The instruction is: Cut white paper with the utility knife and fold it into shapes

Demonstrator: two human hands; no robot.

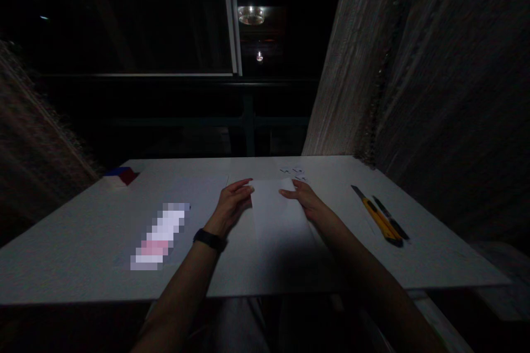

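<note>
A white sheet of paper (275, 212) is held up over the middle of the table, its lower part in shadow. My left hand (234, 201) pinches its upper left edge, thumb in front. At the upper right edge, my right hand (304, 196) grips the same paper with the thumb on its face and the fingers behind. Just beyond the paper lie several small paper slips (298, 171) with dark handwritten marks. Right of my right hand are a yellow utility knife (381, 220) and a dark pen (390, 217), side by side.
On the white table (70, 253), a bright pixelated oblong thing (159, 237) lies left of my left forearm, over what looks like another sheet. A blue, red and white block (121, 176) sits at the far left corner. Curtains (343, 66) hang beside a dark window.
</note>
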